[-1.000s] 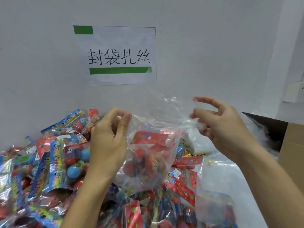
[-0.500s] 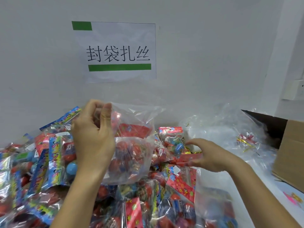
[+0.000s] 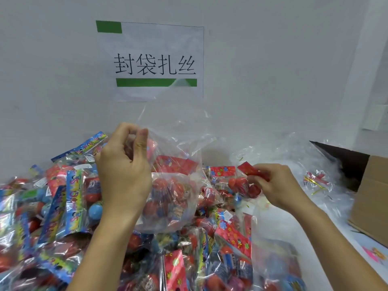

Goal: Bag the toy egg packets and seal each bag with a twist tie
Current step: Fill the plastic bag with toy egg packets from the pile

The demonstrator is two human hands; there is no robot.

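Observation:
My left hand [image 3: 123, 171] pinches the left rim of a clear plastic bag [image 3: 174, 198] and holds it up above the pile; the bag has red toy egg packets inside and its mouth gapes upward. My right hand [image 3: 275, 185] grips a red-headed toy egg packet [image 3: 246, 179] lifted off the pile, just right of the bag. A heap of toy egg packets [image 3: 63, 206] with red and blue headers covers the table below both hands. Gold twist ties [image 3: 315, 183] lie on loose plastic at the right.
A cardboard box [image 3: 371, 198] stands at the right edge, with crumpled clear bags [image 3: 294, 156] heaped before it. A white wall with a paper sign [image 3: 155, 64] is close behind the pile. A filled clear bag [image 3: 275, 263] lies at the lower right.
My right hand let go of the bag's rim, dropped to the pile and picked up a red packet. My left hand moved the bag a little left and kept it raised.

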